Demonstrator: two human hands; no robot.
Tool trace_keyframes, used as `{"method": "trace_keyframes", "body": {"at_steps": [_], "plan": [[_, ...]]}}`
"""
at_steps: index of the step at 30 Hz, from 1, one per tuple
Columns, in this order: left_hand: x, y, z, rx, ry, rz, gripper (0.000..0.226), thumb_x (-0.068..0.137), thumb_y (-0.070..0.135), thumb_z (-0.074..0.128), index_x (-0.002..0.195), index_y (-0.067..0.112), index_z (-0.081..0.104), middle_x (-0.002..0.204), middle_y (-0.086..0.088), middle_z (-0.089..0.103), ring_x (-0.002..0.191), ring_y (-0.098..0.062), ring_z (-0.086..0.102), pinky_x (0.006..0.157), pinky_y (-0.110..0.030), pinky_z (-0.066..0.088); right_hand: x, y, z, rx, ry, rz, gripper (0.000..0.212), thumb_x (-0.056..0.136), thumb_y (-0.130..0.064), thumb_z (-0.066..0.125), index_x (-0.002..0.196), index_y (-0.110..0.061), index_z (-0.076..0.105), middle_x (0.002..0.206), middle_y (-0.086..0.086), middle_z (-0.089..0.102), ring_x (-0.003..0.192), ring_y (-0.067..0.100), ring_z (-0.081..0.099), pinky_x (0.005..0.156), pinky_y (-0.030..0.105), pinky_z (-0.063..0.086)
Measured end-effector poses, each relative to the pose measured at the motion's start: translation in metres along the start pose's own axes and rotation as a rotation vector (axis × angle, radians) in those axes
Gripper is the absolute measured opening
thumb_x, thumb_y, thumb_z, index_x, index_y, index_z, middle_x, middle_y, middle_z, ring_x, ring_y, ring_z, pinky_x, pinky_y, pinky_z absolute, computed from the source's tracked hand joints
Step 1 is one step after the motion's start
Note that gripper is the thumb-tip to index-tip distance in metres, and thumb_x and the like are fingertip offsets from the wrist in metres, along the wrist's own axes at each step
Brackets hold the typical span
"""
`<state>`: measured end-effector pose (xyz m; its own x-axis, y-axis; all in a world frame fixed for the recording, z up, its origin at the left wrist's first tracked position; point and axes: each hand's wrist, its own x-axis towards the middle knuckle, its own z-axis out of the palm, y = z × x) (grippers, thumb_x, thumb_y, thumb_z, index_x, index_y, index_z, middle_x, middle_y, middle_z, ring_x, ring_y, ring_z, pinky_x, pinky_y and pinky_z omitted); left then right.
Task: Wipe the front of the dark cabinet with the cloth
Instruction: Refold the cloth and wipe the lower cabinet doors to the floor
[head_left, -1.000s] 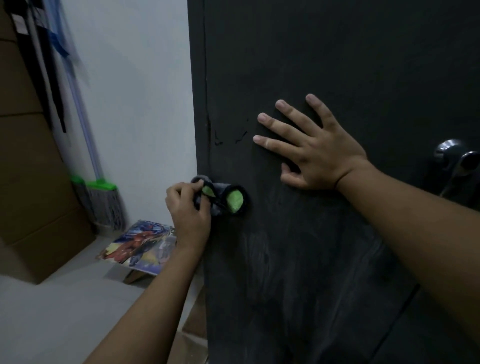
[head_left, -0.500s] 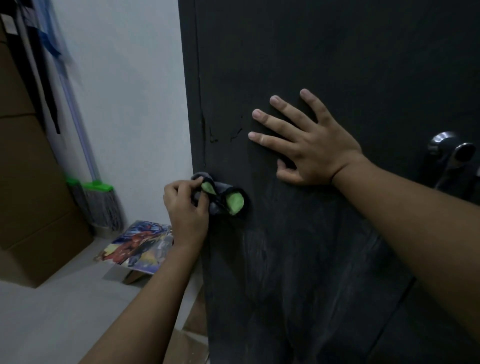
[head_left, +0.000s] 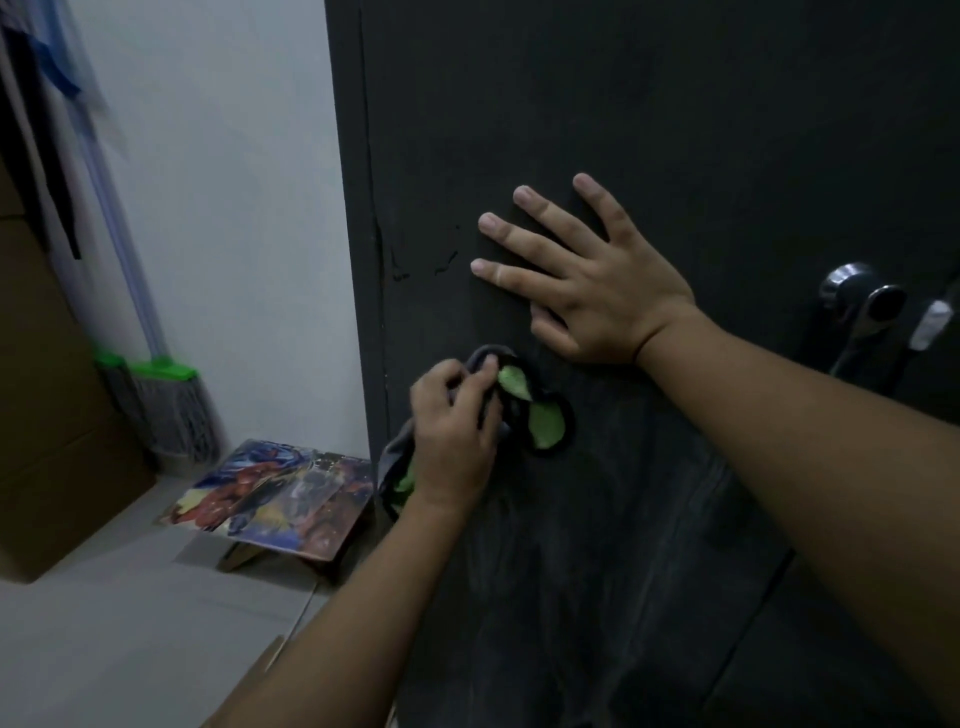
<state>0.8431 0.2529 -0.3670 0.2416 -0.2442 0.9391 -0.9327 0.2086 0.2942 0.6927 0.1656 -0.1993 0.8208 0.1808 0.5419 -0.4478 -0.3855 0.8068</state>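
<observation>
While I watch through the head camera, which looks down along both bare forearms, the dark cabinet (head_left: 675, 130) fills the right two thirds of the view, its flat front upright and close. My left hand (head_left: 452, 431) has its fingers curled round the cloth (head_left: 543, 423), a bunched dark grey rag with bright green patches. It presses the cloth against the cabinet front, a little in from the left edge and just below the right hand. My right hand (head_left: 597, 291) lies flat on the panel, fingers straight and spread, holding nothing. I judge it is there to brace me and steady the door while the other hand rubs. Faint pale streaks show on the panel below the cloth, so I take the wiping as under way, with much of the front left to cover.

The cabinet's left edge runs top to bottom just left of the cloth, with small paint chips beside it, so a stroke that way would soon run off the panel. To the right the panel is bare as far as a metal handle (head_left: 857, 306), well apart from both hands. Upward, the flat right hand blocks the path. Further left, a green-headed broom (head_left: 166, 405) leans against the white wall (head_left: 218, 208), and a small board with a colourful print (head_left: 275, 499) sits low on the floor (head_left: 104, 623).
</observation>
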Motion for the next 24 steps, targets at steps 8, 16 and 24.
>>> {"method": "trace_keyframes", "body": {"at_steps": [8, 16, 24], "plan": [[-0.057, 0.008, 0.007, 0.138, -0.323, 0.337, 0.06, 0.094, 0.025, 0.065, 0.149, 0.018, 0.043, 0.139, -0.012, 0.036, 0.127, -0.03, 0.043, 0.109, -0.042, 0.038, -0.001, 0.002, 0.001, 0.033, 0.003, -0.001, 0.057, 0.096, -0.036, 0.045, 0.153, -0.03, 0.043, 0.165, 0.002, 0.03, 0.152, 0.032, 0.025, 0.121, 0.057, 0.01], [-0.01, 0.004, -0.016, 0.005, -0.347, 0.358, 0.04, 0.101, 0.022, 0.054, 0.14, 0.014, 0.058, 0.138, -0.014, 0.047, 0.123, -0.031, 0.052, 0.102, -0.045, 0.045, -0.005, 0.021, -0.016, 0.154, -0.113, -0.108, 0.052, 0.092, -0.033, 0.044, 0.143, -0.03, 0.056, 0.162, -0.001, 0.036, 0.152, 0.026, 0.027, 0.123, 0.052, 0.009], [0.049, 0.042, -0.003, -0.036, -0.127, 0.086, 0.054, 0.09, 0.003, 0.062, 0.143, 0.007, 0.053, 0.141, -0.023, 0.04, 0.134, -0.033, 0.038, 0.12, -0.027, 0.021, -0.053, 0.099, -0.043, 0.058, -0.223, 0.086, 0.059, 0.1, -0.06, 0.031, 0.157, -0.047, 0.022, 0.169, -0.008, 0.012, 0.156, 0.018, 0.009, 0.121, 0.059, 0.001]]}}
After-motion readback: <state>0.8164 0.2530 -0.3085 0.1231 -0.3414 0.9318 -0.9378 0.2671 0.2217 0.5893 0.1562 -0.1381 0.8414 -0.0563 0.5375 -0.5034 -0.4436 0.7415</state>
